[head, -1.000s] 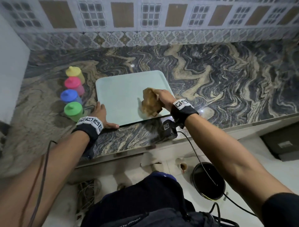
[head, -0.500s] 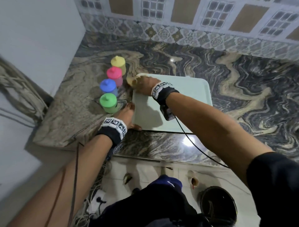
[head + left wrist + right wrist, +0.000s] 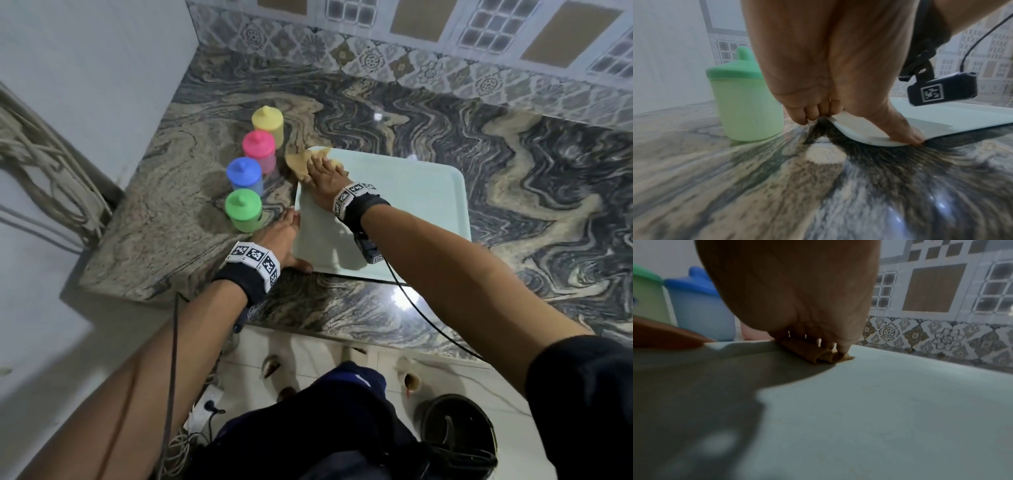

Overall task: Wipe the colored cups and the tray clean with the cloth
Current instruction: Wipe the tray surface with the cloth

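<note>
Cups in four colours stand in a row on the marbled tabletop (image 3: 428,137), just left of a pale green tray (image 3: 411,205): green cup (image 3: 244,210) nearest, then blue cup (image 3: 245,174), pink cup (image 3: 259,147) and yellow cup (image 3: 268,123) farthest back, each upright under a spouted lid of a deeper shade than its body. The left hand (image 3: 281,240) steadies the tray's near left corner, its curled fingers (image 3: 807,116) at the raised rim and the thumb pressed along the corner, close beside the green cup. To the right, the right hand (image 3: 323,174) presses a crumpled tan cloth (image 3: 298,162) onto the tray's far left corner, where the cloth spills past the rim toward the pink cup. In the right wrist view the fingers (image 3: 842,344) bear down on the cloth, slightly apart, with its rolled folds showing beneath them. The hand covers much of the cloth; that view shows only a sliver of the pink cup and crops the green one at the frame edge. Whether the cloth touches the pink cup cannot be told.
</note>
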